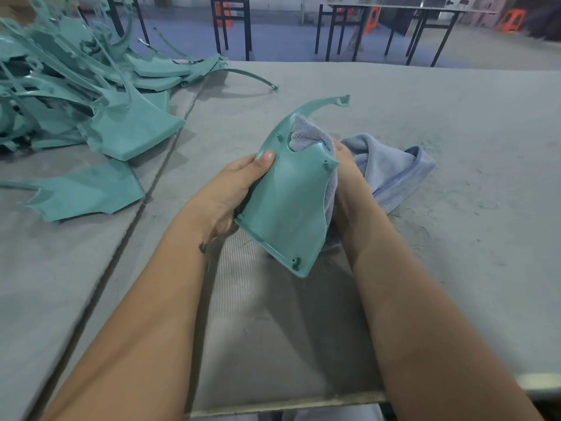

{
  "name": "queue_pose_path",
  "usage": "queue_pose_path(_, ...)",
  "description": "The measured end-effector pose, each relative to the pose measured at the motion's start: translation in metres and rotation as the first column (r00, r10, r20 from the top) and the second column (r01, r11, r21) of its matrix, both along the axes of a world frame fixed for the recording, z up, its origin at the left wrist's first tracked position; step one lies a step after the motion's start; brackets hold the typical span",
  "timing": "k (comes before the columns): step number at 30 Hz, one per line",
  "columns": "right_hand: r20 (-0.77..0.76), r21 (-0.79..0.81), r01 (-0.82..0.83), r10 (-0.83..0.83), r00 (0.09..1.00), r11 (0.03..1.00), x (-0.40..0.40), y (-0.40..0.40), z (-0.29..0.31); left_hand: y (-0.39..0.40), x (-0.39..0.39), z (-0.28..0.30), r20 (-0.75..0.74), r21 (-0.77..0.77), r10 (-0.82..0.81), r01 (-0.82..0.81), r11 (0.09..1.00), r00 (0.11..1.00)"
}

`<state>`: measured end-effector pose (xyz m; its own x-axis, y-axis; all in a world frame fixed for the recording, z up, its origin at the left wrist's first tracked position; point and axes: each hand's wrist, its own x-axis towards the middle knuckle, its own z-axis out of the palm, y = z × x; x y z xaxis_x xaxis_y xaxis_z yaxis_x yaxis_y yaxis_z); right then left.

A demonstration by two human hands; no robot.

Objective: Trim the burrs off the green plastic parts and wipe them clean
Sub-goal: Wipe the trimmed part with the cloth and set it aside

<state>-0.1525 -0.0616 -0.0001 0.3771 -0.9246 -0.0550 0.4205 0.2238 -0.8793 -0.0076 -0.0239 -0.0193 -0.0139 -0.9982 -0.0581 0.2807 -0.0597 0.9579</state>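
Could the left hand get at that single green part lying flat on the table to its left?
Probably not right away: the left hand grips the held green part. Nothing blocks the way to the flat green part.

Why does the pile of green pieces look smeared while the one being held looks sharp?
Head view: the pile of green parts sits at the wide-angle frame's edge, blurred and stretched; the held green part is central and crisp; soft overhead light casts faint shadows on the table.

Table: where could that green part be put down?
Bare felt lies right of the cloth and near the table edge below the part. The left is crowded by the pile.
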Motion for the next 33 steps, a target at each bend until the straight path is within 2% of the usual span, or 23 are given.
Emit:
queue_pose_path(2,0.005,-0.059,0.140,-0.140,0.990,0.988,0.007,-0.003,-0.005,0.002,0.000,0.002,-0.012,0.039,-0.033,0.033,0.999,0.999)
queue_pose_path(4,-0.065,-0.168,0.301,-0.316,0.947,0.939,0.011,-0.008,-0.010,0.004,0.002,0.002,-0.022,0.081,-0.071,0.072,0.994,0.997)
queue_pose_path(6,-0.157,-0.290,0.459,-0.515,0.842,0.839,0.013,-0.013,-0.011,0.007,0.006,0.001,0.005,0.111,-0.120,0.119,0.987,0.993)
queue_pose_path(8,-0.215,-0.339,0.590,-0.671,0.710,0.733,0.012,-0.018,-0.012,0.008,0.011,0.000,0.058,0.120,-0.174,0.166,0.979,0.983)
queue_pose_path(9,-0.229,-0.338,0.637,-0.717,0.658,0.693,0.012,-0.020,-0.012,0.008,0.013,-0.001,0.085,0.122,-0.193,0.182,0.976,0.977)
queue_pose_path(11,-0.216,-0.345,0.675,-0.756,0.618,0.652,0.014,-0.019,-0.012,0.007,0.013,-0.003,0.104,0.121,-0.197,0.184,0.975,0.975)
queue_pose_path(13,-0.193,-0.397,0.608,-0.710,0.677,0.688,0.013,-0.018,-0.012,0.005,0.012,-0.004,0.068,0.108,-0.164,0.157,0.982,0.984)
queue_pose_path(14,-0.180,-0.421,0.537,-0.647,0.741,0.731,0.013,-0.015,-0.012,0.004,0.011,-0.005,0.037,0.100,-0.140,0.135,0.986,0.990)
queue_pose_path(17,-0.099,-0.387,0.282,-0.343,0.934,0.878,0.015,-0.011,-0.014,0.001,0.012,-0.006,-0.038,0.085,-0.062,0.065,0.994,0.997)
queue_pose_path(19,-0.029,-0.339,0.203,-0.226,0.974,0.919,0.015,-0.011,-0.014,0.000,0.011,-0.008,-0.086,0.095,-0.031,0.039,0.995,0.996)
queue_pose_path(20,-0.014,-0.322,0.180,-0.195,0.981,0.929,0.015,-0.011,-0.013,0.000,0.011,-0.008,-0.128,0.106,-0.011,0.025,0.994,0.992)
queue_pose_path(22,-0.090,-0.335,0.147,-0.187,0.978,0.930,0.013,-0.012,-0.012,-0.001,0.009,-0.008,-0.225,0.124,0.044,-0.017,0.992,0.973)
queue_pose_path(24,-0.182,-0.341,0.138,-0.209,0.961,0.930,0.011,-0.011,-0.011,-0.002,0.007,-0.008,-0.243,0.114,0.085,-0.058,0.992,0.966)
queue_pose_path(27,-0.226,-0.318,0.171,-0.250,0.941,0.932,0.011,-0.010,-0.011,-0.004,0.004,-0.007,-0.290,0.098,0.144,-0.121,0.988,0.946)
queue_pose_path(28,-0.232,-0.330,0.176,-0.260,0.937,0.928,0.012,-0.010,-0.010,-0.005,0.004,-0.005,-0.369,0.088,0.161,-0.138,0.986,0.915)
queue_pose_path(30,-0.196,-0.352,0.212,-0.293,0.936,0.912,0.012,-0.010,-0.010,-0.006,0.008,-0.002,-0.558,0.089,0.234,-0.222,0.971,0.796)
queue_pose_path(31,-0.174,-0.349,0.267,-0.342,0.923,0.898,0.012,-0.011,-0.010,-0.007,0.013,0.000,-0.595,0.106,0.305,-0.304,0.947,0.743)
queue_pose_path(33,-0.146,-0.297,0.431,-0.487,0.861,0.852,0.009,-0.016,-0.010,-0.009,0.023,0.001,-0.528,0.126,0.472,-0.485,0.866,0.706)
